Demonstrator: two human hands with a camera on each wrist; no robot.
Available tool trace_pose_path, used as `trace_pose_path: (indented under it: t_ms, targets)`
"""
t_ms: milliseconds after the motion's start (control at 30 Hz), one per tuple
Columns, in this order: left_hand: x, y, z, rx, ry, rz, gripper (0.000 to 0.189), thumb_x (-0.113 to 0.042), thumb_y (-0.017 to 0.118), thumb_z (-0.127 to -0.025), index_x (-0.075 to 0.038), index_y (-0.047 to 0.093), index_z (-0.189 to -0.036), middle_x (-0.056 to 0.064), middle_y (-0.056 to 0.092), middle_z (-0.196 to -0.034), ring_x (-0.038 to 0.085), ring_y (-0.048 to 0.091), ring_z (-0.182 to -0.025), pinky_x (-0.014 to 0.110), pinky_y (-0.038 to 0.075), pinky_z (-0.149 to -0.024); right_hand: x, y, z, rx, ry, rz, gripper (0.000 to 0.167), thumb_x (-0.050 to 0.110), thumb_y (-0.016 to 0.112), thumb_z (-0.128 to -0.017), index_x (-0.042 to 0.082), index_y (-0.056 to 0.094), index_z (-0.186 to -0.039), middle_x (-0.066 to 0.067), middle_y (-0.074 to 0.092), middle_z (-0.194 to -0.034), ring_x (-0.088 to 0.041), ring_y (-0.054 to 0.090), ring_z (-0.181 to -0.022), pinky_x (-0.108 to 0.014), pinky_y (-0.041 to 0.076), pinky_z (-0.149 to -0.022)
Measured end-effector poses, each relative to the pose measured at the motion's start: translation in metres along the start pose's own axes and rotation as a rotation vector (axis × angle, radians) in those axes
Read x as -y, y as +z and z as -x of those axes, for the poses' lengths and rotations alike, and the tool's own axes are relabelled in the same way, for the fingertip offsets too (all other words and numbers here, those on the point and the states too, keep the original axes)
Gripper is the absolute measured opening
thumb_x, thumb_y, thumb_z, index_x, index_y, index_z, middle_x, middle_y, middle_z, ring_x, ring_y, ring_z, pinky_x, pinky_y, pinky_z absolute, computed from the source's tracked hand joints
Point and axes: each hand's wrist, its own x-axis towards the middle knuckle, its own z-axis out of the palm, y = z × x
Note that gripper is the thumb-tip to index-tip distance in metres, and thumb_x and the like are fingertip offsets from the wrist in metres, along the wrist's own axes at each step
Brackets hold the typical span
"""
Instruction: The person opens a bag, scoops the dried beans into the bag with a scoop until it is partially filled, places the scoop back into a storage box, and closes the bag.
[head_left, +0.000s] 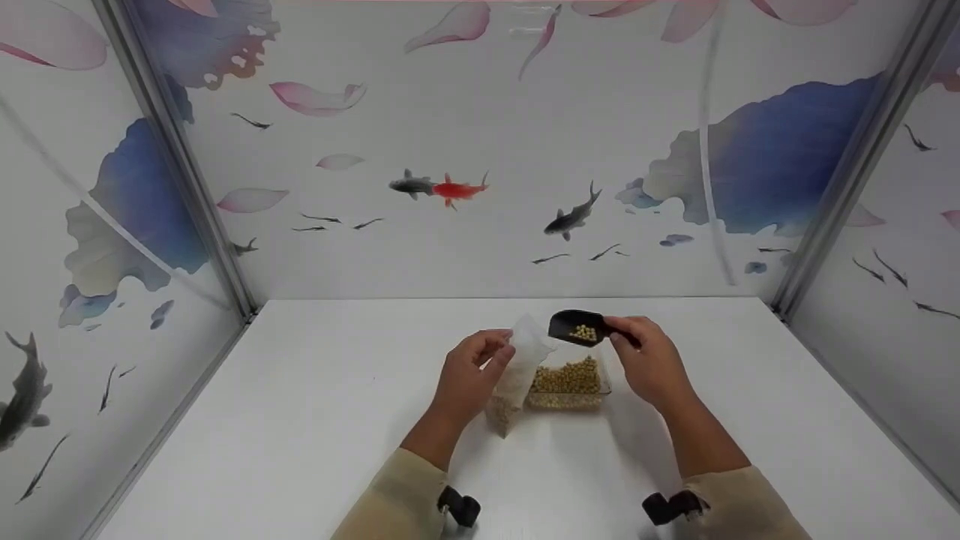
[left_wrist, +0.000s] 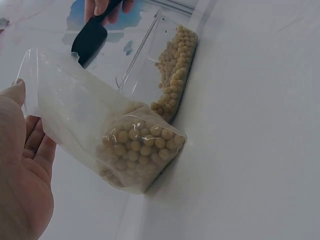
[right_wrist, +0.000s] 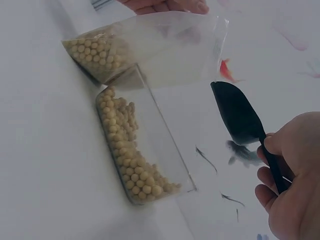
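My left hand [head_left: 474, 375] pinches the upper edge of a clear plastic bag [left_wrist: 75, 95], its lower end filled with round yellow soybeans [left_wrist: 135, 147]. In my right hand [head_left: 651, 361] is the handle of a small black scoop [head_left: 576, 327], gripped between thumb and fingers. Some soybeans [head_left: 583, 332] lie in the scoop, which is level and close to the bag's mouth. Below it stands a clear plastic box [right_wrist: 167, 135] partly filled with soybeans [right_wrist: 130, 160]. The bag hangs beside the box's left end and overlaps it in the head view.
A white table [head_left: 300, 420] spreads under everything. White panels printed with fish and petals [head_left: 480, 247] rise at the back and both sides, joined by metal posts [head_left: 180, 165]. Black wrist mounts [head_left: 459, 507] sit at both sleeves.
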Motion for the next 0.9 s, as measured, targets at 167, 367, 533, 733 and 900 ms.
trace_pose_path:
  t_ms: [167, 367, 533, 733, 900]
  targets:
    - [0.0, 0.0, -0.001, -0.006, -0.005, 0.002, 0.024, -0.047, 0.064, -0.107, -0.024, 0.068, -0.113, -0.007, 0.068, -0.143, 0.015, 0.065, -0.134, 0.039, 0.053, -0.119, 0.014, -0.003, 0.003, -0.031, -0.086, 0.028, 0.035, 0.014, 0.055, -0.113, 0.008, 0.065, -0.145, -0.014, 0.063, -0.143, -0.035, 0.058, -0.137, -0.055, 0.052, -0.112]
    - [0.0, 0.0, -0.002, -0.013, -0.005, 0.0, 0.025, -0.047, 0.065, -0.107, -0.023, 0.069, -0.112, -0.007, 0.069, -0.142, 0.015, 0.065, -0.134, 0.038, 0.053, -0.118, 0.034, -0.004, 0.009, -0.109, -0.257, 0.138, 0.03, 0.007, 0.062, -0.108, 0.005, 0.072, -0.136, -0.015, 0.07, -0.131, -0.039, 0.059, -0.131, -0.059, 0.05, -0.111]
    - [-0.001, 0.0, -0.002, -0.014, -0.016, -0.001, 0.023, -0.045, 0.065, -0.107, -0.023, 0.069, -0.112, -0.006, 0.069, -0.141, 0.016, 0.064, -0.136, 0.039, 0.052, -0.119, 0.047, -0.003, 0.016, -0.161, -0.382, 0.212, 0.029, 0.003, 0.065, -0.105, 0.006, 0.075, -0.132, -0.013, 0.073, -0.124, -0.038, 0.061, -0.125, -0.057, 0.049, -0.109]
    - [-0.002, 0.0, -0.002, -0.01, -0.013, -0.005, 0.019, -0.042, 0.065, -0.108, -0.023, 0.068, -0.111, -0.006, 0.068, -0.142, 0.016, 0.064, -0.136, 0.04, 0.052, -0.119, 0.052, -0.003, 0.019, -0.218, -0.481, 0.255, 0.028, 0.0, 0.068, -0.103, 0.006, 0.077, -0.129, -0.011, 0.073, -0.118, -0.034, 0.064, -0.119, -0.051, 0.051, -0.105]
    - [-0.002, 0.001, -0.002, -0.011, -0.019, -0.018, 0.016, -0.04, 0.064, -0.109, -0.024, 0.068, -0.11, -0.008, 0.068, -0.142, 0.015, 0.064, -0.136, 0.038, 0.053, -0.119, 0.052, -0.005, 0.019, -0.252, -0.522, 0.265, 0.028, -0.002, 0.07, -0.101, 0.004, 0.078, -0.127, -0.011, 0.073, -0.115, -0.032, 0.065, -0.115, -0.049, 0.052, -0.102]
